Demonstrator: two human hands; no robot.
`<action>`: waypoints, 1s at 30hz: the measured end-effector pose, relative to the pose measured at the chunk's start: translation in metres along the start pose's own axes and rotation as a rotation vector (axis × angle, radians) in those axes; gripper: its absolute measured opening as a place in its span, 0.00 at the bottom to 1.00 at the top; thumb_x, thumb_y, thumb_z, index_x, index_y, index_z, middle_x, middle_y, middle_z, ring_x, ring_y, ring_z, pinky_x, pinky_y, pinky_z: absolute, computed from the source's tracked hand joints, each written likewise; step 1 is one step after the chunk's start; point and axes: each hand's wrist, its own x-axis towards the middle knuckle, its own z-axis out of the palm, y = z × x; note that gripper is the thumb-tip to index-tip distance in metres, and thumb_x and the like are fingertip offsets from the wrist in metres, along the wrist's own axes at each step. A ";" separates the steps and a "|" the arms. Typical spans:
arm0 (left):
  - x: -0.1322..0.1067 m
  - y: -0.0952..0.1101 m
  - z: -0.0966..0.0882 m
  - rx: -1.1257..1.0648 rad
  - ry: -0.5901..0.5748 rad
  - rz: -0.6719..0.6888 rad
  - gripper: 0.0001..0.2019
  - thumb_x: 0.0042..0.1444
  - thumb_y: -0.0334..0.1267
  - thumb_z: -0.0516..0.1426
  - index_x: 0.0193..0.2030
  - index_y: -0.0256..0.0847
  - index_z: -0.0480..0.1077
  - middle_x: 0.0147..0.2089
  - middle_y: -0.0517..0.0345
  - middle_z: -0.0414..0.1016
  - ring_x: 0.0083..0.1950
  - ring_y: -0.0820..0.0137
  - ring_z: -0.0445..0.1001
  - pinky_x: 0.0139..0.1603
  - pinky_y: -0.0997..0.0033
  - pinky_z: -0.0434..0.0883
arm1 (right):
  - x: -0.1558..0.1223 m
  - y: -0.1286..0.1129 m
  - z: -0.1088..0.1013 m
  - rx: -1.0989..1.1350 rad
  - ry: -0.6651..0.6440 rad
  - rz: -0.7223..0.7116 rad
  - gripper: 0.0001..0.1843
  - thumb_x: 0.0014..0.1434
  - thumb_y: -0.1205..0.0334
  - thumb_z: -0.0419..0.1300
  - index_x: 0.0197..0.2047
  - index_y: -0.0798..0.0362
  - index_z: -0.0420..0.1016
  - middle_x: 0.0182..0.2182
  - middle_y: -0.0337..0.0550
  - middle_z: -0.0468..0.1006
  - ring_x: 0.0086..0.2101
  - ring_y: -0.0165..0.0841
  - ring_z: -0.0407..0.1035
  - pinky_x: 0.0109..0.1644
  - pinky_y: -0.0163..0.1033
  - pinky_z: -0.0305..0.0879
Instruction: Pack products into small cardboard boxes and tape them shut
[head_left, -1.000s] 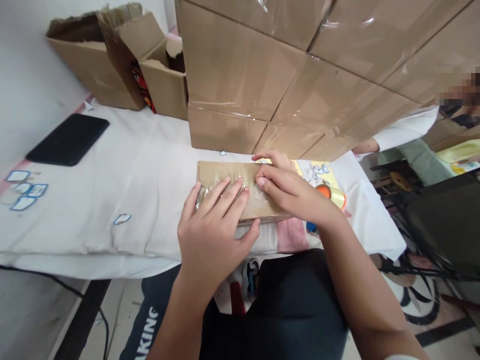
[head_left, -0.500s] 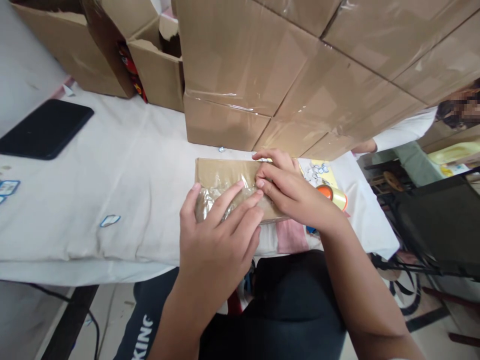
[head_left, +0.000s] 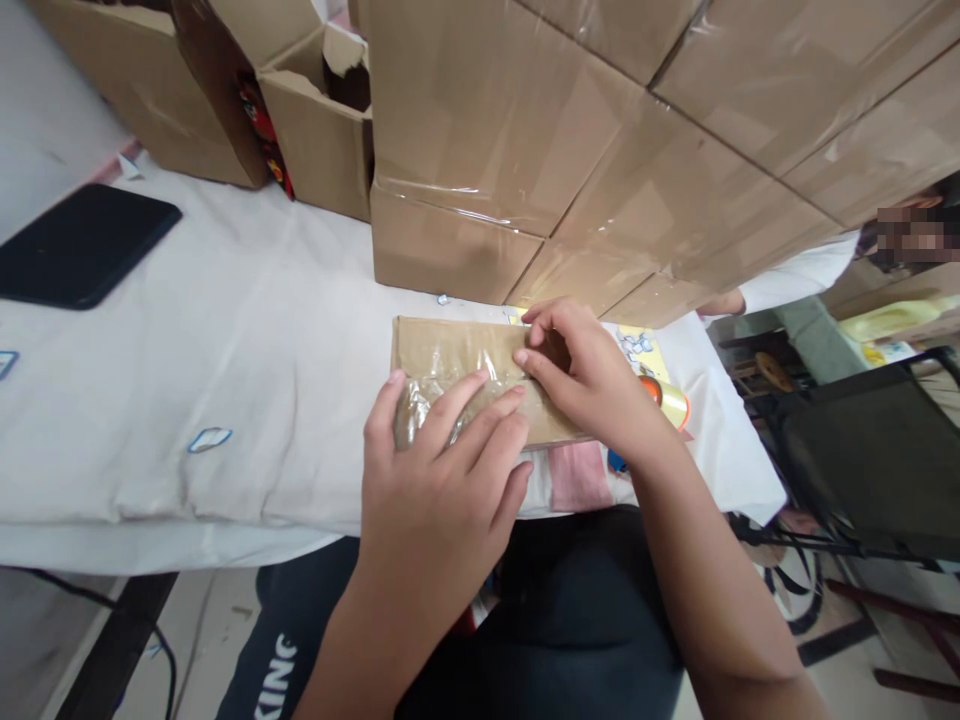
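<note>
A flat cardboard box [head_left: 450, 343] lies on the white-covered table in front of me, with glossy clear tape [head_left: 417, 398] across its upper face. My left hand [head_left: 442, 475] rests palm down over its near left part, fingers spread and pressing on the tape. Over the box's right end, my right hand [head_left: 589, 375] arches with thumb and curled fingers apart; the thumb tip touches the top near the tape. Nothing shows between those fingers. Just right of that hand stands a roll of tape [head_left: 673, 404], partly hidden behind the wrist.
Stacked taped cartons [head_left: 457, 245] rise behind the box. Open cartons [head_left: 322, 140] and a black flat tray-like thing [head_left: 86, 245] are at the left. A blue-edged label [head_left: 211, 440] and a pink cloth [head_left: 579, 478] lie on the table [head_left: 277, 330]. Another person's sleeve [head_left: 802, 270] shows at right.
My right thumb and index finger have parted from a near pinch, and the hand has shifted slightly right. The left hand stays spread on the box. The view has shifted slightly.
</note>
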 end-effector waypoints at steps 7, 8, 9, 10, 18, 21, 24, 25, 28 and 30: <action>-0.002 0.001 0.001 0.008 0.002 -0.006 0.07 0.62 0.36 0.57 0.46 0.46 0.72 0.55 0.63 0.80 0.60 0.60 0.73 0.72 0.44 0.45 | -0.001 0.000 0.000 -0.088 0.075 0.108 0.09 0.61 0.56 0.60 0.40 0.50 0.67 0.37 0.43 0.74 0.40 0.39 0.66 0.46 0.44 0.59; -0.002 0.001 0.001 0.014 0.004 -0.005 0.07 0.63 0.36 0.56 0.46 0.46 0.72 0.54 0.64 0.80 0.61 0.60 0.73 0.72 0.45 0.45 | -0.002 -0.001 -0.001 -0.090 0.057 0.124 0.10 0.61 0.54 0.61 0.41 0.50 0.67 0.37 0.42 0.74 0.40 0.38 0.67 0.46 0.43 0.59; -0.003 0.001 0.001 0.019 0.004 -0.003 0.06 0.63 0.35 0.56 0.45 0.46 0.72 0.54 0.64 0.80 0.61 0.60 0.73 0.72 0.45 0.46 | -0.003 -0.001 -0.003 -0.082 0.032 0.136 0.13 0.60 0.52 0.62 0.42 0.50 0.67 0.37 0.42 0.74 0.40 0.38 0.67 0.45 0.43 0.59; -0.003 0.001 0.001 0.024 0.002 -0.003 0.06 0.63 0.34 0.56 0.45 0.46 0.72 0.54 0.65 0.81 0.61 0.61 0.73 0.71 0.45 0.46 | -0.004 -0.001 -0.004 -0.070 0.008 0.142 0.16 0.59 0.50 0.63 0.44 0.50 0.67 0.38 0.42 0.74 0.40 0.38 0.67 0.45 0.42 0.59; -0.004 0.000 -0.001 0.018 -0.043 0.013 0.09 0.65 0.33 0.53 0.47 0.47 0.71 0.51 0.63 0.81 0.61 0.61 0.72 0.69 0.45 0.49 | 0.001 -0.001 -0.002 -0.109 -0.027 0.205 0.19 0.56 0.47 0.64 0.44 0.51 0.70 0.40 0.43 0.76 0.41 0.40 0.68 0.44 0.43 0.59; -0.005 0.001 0.001 0.013 -0.049 0.027 0.09 0.66 0.33 0.52 0.47 0.47 0.71 0.51 0.63 0.81 0.62 0.61 0.70 0.69 0.47 0.50 | 0.001 -0.003 0.000 -0.136 -0.023 0.227 0.18 0.58 0.48 0.63 0.45 0.52 0.71 0.39 0.44 0.77 0.41 0.40 0.68 0.44 0.43 0.58; -0.007 0.003 0.002 0.043 -0.040 0.015 0.10 0.65 0.34 0.53 0.50 0.47 0.70 0.57 0.61 0.78 0.64 0.60 0.67 0.67 0.48 0.52 | -0.002 -0.004 0.000 -0.123 0.011 0.223 0.19 0.58 0.47 0.63 0.46 0.52 0.72 0.41 0.44 0.78 0.41 0.39 0.68 0.44 0.42 0.58; -0.007 0.003 0.003 0.057 -0.036 0.007 0.11 0.65 0.35 0.54 0.53 0.47 0.70 0.60 0.59 0.76 0.65 0.59 0.66 0.66 0.48 0.54 | -0.004 -0.003 -0.001 -0.104 0.025 0.223 0.18 0.59 0.48 0.62 0.46 0.52 0.72 0.40 0.44 0.78 0.40 0.39 0.69 0.44 0.41 0.59; -0.008 0.003 0.004 0.095 -0.047 0.014 0.18 0.63 0.41 0.57 0.60 0.47 0.67 0.63 0.54 0.73 0.67 0.56 0.65 0.61 0.48 0.57 | -0.009 -0.001 -0.005 0.003 0.031 0.243 0.11 0.64 0.55 0.56 0.44 0.52 0.74 0.40 0.44 0.80 0.40 0.37 0.70 0.44 0.40 0.60; -0.008 0.001 0.004 0.113 -0.068 0.044 0.21 0.61 0.43 0.59 0.61 0.50 0.67 0.62 0.54 0.75 0.66 0.55 0.65 0.60 0.48 0.57 | -0.013 0.000 -0.009 0.067 0.024 0.255 0.09 0.64 0.60 0.55 0.43 0.52 0.75 0.40 0.44 0.80 0.40 0.36 0.71 0.45 0.39 0.61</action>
